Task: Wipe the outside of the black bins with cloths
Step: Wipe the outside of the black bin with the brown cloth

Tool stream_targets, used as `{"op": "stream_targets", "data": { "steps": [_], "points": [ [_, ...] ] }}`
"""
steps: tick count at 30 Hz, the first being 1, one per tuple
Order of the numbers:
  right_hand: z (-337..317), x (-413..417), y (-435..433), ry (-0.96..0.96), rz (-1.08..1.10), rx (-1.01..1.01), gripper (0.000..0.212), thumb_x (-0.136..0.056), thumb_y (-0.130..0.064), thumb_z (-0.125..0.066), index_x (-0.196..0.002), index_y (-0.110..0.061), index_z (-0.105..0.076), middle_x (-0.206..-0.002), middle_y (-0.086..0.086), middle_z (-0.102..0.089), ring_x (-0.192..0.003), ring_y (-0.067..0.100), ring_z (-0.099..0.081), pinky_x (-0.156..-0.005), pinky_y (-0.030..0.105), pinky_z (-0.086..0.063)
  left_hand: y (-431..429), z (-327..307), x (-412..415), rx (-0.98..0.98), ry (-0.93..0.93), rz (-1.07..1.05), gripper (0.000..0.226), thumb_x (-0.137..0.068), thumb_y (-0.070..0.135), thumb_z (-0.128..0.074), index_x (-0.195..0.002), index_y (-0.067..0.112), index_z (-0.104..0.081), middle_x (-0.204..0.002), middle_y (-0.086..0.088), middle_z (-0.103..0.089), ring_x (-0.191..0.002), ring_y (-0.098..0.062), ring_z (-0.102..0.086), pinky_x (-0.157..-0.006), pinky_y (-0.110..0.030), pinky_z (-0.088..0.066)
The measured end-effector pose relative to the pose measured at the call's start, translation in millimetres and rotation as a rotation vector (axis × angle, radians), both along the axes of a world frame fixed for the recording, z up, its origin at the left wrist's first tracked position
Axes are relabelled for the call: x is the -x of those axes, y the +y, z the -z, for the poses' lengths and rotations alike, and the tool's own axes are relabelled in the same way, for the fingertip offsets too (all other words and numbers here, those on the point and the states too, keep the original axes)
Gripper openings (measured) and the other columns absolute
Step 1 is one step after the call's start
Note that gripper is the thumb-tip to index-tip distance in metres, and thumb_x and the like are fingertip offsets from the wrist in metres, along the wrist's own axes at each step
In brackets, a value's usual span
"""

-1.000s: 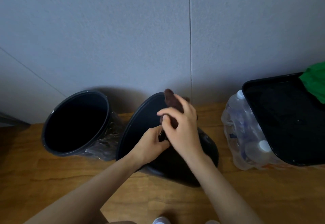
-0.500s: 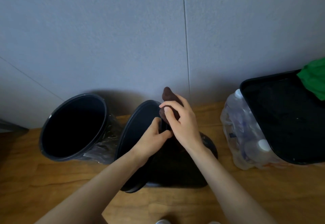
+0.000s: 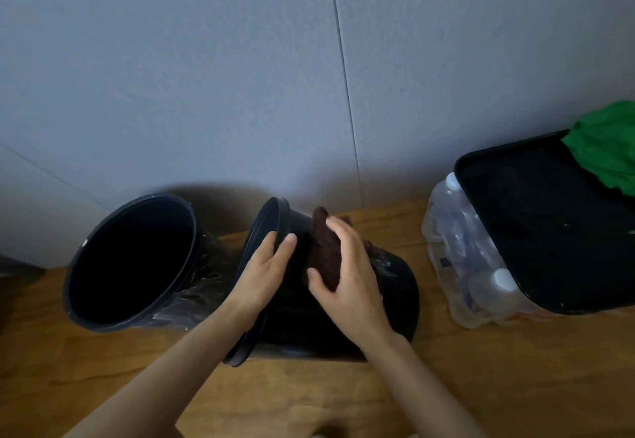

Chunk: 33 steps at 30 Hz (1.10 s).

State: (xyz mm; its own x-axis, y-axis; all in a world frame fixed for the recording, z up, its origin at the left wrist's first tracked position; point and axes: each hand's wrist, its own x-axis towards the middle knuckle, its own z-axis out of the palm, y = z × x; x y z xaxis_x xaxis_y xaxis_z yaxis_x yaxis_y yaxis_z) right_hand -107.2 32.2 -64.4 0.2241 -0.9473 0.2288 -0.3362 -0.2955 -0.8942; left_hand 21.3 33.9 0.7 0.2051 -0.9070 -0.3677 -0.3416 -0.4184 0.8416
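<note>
A black round bin lies on its side on the wooden floor, rim to the left. My left hand holds its rim, fingers curled inside and thumb over the edge. My right hand presses a dark brown cloth flat against the bin's outer wall, fingers nearly straight and thumb under the cloth's edge. A second black bin leans at the left, mouth facing me, with clear plastic around its base.
A grey wall rises right behind the bins. At the right stands a shrink-wrapped pack of water bottles with a black tray on top and a green cloth on the tray. Wooden floor stretches in front.
The bin tipped further onto its side, its mouth turning left. My left hand shifted onto the rim. My right hand went from pinching the cloth to pressing it flat on the bin's wall.
</note>
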Motion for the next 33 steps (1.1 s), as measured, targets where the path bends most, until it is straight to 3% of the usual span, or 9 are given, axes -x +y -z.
{"op": "stream_targets", "data": {
  "steps": [2,5,10,15,18,22,29,33],
  "points": [
    [-3,-5,-4,0.075,-0.027,-0.027,0.074,-0.084,-0.031,-0.060,-0.146,-0.026,-0.019,-0.153,-0.006,-0.021,-0.139,0.007,-0.019,-0.111,0.025,-0.026,0,4,-1,0.021,-0.034,-0.004,0.040,-0.098,0.035,-0.036,-0.108,0.000,-0.052,-0.103,-0.025,-0.054,-0.093,-0.031,-0.056,-0.079,-0.034,-0.046],
    [-5,-8,-8,0.236,-0.051,-0.011,0.060,-0.084,-0.041,-0.055,-0.140,-0.030,-0.036,-0.152,-0.005,-0.023,-0.141,0.012,-0.015,-0.110,0.039,-0.026,-1,7,2,0.053,-0.051,-0.016,0.037,-0.098,0.031,-0.036,-0.102,-0.002,-0.051,-0.094,-0.025,-0.053,-0.080,-0.025,-0.053,-0.073,-0.037,-0.046],
    [11,2,-19,0.269,-0.018,-0.041,0.045,-0.086,-0.042,-0.050,-0.130,-0.034,-0.048,-0.145,-0.007,-0.035,-0.138,0.014,-0.022,-0.105,0.041,-0.029,-3,6,-2,0.061,-0.090,0.006,0.037,-0.098,0.033,-0.036,-0.107,0.001,-0.052,-0.104,-0.027,-0.056,-0.099,-0.040,-0.056,-0.087,-0.051,-0.047],
    [61,60,-37,0.405,0.073,-0.333,0.039,-0.090,-0.041,-0.048,-0.129,-0.035,-0.047,-0.143,-0.005,-0.036,-0.134,0.018,-0.026,-0.107,0.045,-0.031,-3,7,-13,0.031,-0.126,0.002,0.034,-0.100,0.032,-0.031,-0.120,0.013,-0.052,-0.114,-0.005,-0.060,-0.106,-0.014,-0.056,-0.086,-0.025,-0.043],
    [75,76,-36,0.444,0.096,-0.389,0.039,-0.091,-0.041,-0.047,-0.130,-0.033,-0.047,-0.142,-0.002,-0.037,-0.131,0.021,-0.028,-0.105,0.043,-0.032,-4,7,-10,0.037,-0.139,0.017,0.034,-0.100,0.031,-0.031,-0.119,0.013,-0.053,-0.111,-0.005,-0.060,-0.107,-0.016,-0.056,-0.087,-0.026,-0.043],
    [64,62,-21,0.426,0.145,-0.340,0.042,-0.090,-0.041,-0.049,-0.131,-0.030,-0.046,-0.140,-0.003,-0.039,-0.131,0.020,-0.028,-0.104,0.042,-0.034,-3,6,-12,0.023,-0.151,0.040,0.041,-0.099,0.034,-0.032,-0.130,0.011,-0.046,-0.124,-0.009,-0.056,-0.119,-0.023,-0.050,-0.105,-0.042,-0.038],
    [-5,-16,-3,0.243,0.062,0.027,0.052,-0.082,-0.047,-0.040,-0.130,-0.028,-0.047,-0.141,-0.003,-0.039,-0.134,0.018,-0.027,-0.099,0.039,-0.034,-1,7,2,0.091,-0.160,0.103,0.029,-0.099,0.023,-0.037,-0.110,0.002,-0.053,-0.102,-0.022,-0.060,-0.096,-0.035,-0.059,-0.084,-0.045,-0.049],
    [14,3,-10,0.267,0.010,-0.015,0.049,-0.083,-0.045,-0.046,-0.131,-0.034,-0.043,-0.144,-0.007,-0.034,-0.136,0.015,-0.023,-0.101,0.037,-0.031,-4,4,0,0.075,-0.130,0.095,0.031,-0.099,0.026,-0.036,-0.112,0.004,-0.052,-0.104,-0.021,-0.060,-0.100,-0.034,-0.058,-0.087,-0.047,-0.048]
  ]
}}
